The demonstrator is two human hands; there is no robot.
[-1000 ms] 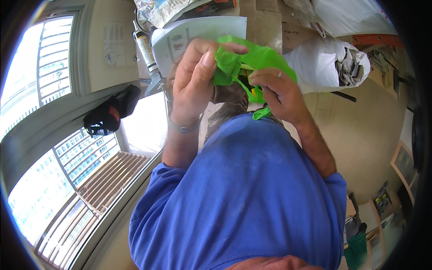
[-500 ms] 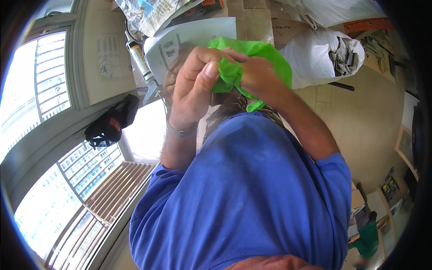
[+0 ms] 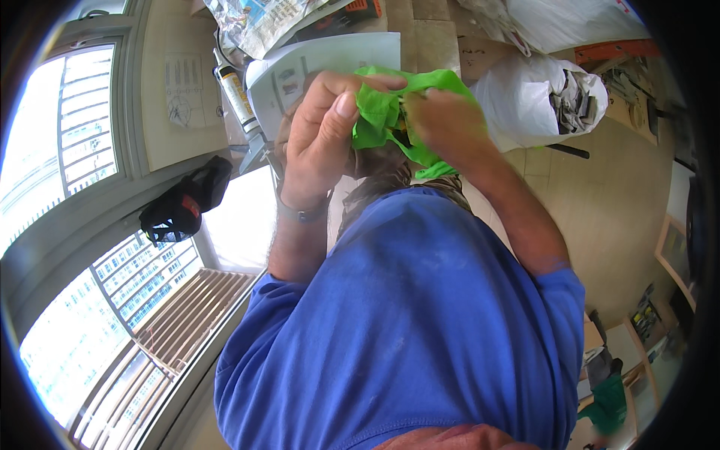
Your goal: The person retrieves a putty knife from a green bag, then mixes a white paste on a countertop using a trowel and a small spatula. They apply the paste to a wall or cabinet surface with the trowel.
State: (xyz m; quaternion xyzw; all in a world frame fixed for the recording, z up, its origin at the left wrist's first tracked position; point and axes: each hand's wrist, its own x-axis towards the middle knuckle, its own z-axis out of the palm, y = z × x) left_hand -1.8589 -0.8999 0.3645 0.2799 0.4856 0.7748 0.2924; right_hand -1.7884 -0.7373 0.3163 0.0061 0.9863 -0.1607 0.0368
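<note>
Print covers several things along the top of the frame: a white sheet (image 3: 352, 49) with small grey pictures, a silvery bag (image 3: 255, 22) with coloured printing at the upper left, and a slim tube (image 3: 236, 97) with a yellow-and-white label below it. Dark letters mark some cardboard (image 3: 477, 57) right of top centre, and a pencil-like drawing (image 3: 180, 86) shows on the pale panel at the upper left. The green bag (image 3: 373, 112) is at upper centre, the grip of the left hand (image 3: 319, 142) clamped on its bunched edge. The blurred right hand (image 3: 448, 127) covers part of its opening; whether its grip is closed cannot be told. A white sack (image 3: 514, 97) of scraps stands at the upper right.
</note>
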